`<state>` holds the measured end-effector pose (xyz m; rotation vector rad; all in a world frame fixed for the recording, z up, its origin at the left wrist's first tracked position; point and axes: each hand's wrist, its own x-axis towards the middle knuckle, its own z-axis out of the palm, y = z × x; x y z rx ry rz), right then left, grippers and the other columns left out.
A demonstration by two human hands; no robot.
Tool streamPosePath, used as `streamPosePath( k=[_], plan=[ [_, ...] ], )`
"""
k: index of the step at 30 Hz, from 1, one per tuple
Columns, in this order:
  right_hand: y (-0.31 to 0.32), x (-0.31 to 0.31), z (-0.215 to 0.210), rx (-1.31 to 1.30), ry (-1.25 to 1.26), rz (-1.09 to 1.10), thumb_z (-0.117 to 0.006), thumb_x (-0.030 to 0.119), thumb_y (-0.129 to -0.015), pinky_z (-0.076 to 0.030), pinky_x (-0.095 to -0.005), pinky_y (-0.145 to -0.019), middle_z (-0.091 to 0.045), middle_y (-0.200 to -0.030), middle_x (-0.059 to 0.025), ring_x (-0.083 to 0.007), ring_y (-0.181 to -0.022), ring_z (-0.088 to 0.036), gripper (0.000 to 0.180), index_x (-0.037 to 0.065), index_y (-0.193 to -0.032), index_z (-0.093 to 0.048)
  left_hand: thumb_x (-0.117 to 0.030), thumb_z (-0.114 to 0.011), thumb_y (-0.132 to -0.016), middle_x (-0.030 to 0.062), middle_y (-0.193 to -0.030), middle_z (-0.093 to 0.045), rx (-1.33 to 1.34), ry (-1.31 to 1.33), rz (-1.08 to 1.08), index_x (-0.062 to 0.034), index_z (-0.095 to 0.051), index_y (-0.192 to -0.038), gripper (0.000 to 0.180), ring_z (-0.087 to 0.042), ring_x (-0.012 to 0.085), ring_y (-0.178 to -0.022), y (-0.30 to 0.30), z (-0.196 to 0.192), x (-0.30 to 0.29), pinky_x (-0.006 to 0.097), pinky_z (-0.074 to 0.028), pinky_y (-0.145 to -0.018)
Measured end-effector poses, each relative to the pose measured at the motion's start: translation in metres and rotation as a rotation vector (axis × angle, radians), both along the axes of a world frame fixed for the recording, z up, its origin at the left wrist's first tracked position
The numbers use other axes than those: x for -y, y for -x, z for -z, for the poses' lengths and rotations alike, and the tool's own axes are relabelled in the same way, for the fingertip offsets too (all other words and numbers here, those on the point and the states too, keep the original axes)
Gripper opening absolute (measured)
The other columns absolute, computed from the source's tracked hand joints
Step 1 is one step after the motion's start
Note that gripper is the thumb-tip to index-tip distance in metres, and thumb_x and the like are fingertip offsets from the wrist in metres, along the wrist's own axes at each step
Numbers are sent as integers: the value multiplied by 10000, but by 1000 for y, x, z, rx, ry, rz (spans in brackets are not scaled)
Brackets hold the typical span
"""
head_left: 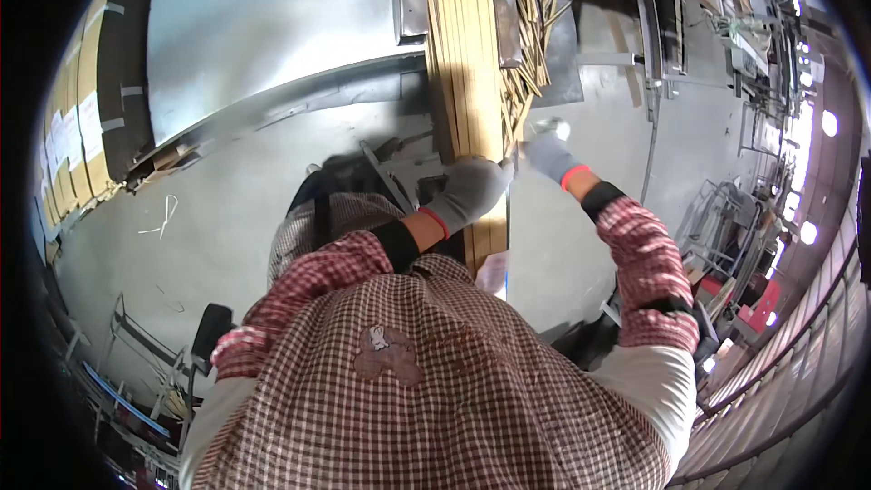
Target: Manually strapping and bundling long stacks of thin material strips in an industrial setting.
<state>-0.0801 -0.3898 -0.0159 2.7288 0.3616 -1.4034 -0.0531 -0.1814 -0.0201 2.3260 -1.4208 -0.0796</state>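
A long stack of pale wooden strips (464, 54) runs from the top of the picture down toward my body. My left hand (470, 191), in a grey glove with a red cuff, lies flat on the near part of the stack. My right hand (548, 152), gloved the same way, is at the stack's right edge, next to a bunch of thin splintered sticks (526, 54). Whether the right hand grips anything is unclear. My checked shirt fills the lower picture.
A large grey metal sheet (263, 27) lies to the left of the wood. The concrete floor (209, 227) spreads below it. Cardboard stacks (77, 118) stand at far left, and metal machine frames (726, 36) and carts at right.
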Motion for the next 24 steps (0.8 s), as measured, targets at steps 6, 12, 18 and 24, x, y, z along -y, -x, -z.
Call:
streamPosePath(
  k=[6,12,18,24],
  plan=[
    [-5,-7,-15,291,-466,1207,-613,461,-898,-469,-324,-536,-660,-749,-104,-183,-605,-633,455,12,-821,-611,-288,-641,-895,170,-817,-702,-739,511,-104,-36,-689,-843,262,-692,254,-797,-63,-55,-53,334,-557,-725],
    [9,-99,-16,922,-246,998,-573,446,-929,-486,-407,-599,-635,-733,-187,-329,-632,-623,430,18,-954,-604,-539,-579,-905,256,-1230,-556,-1043,144,-617,45,-363,-1368,776,-547,355,-1158,-49,36,-9,499,-443,-956],
    [76,-109,-16,909,-486,802,-573,279,-933,-463,-456,-620,-593,-817,-193,-351,-743,-599,270,22,-1014,-586,-492,-585,-888,268,-1152,-613,-556,206,-78,14,-398,-1360,716,-594,421,-1103,10,12,-60,423,-475,-969],
    [42,-114,-47,1064,-265,612,-533,142,-905,-464,-458,-594,-577,-784,-168,-376,-683,-586,98,66,-963,-557,-525,-663,-838,316,-1092,-598,-1069,-59,-463,104,-481,-1215,756,-631,447,-985,-36,-30,-34,450,-536,-823]
  ],
)
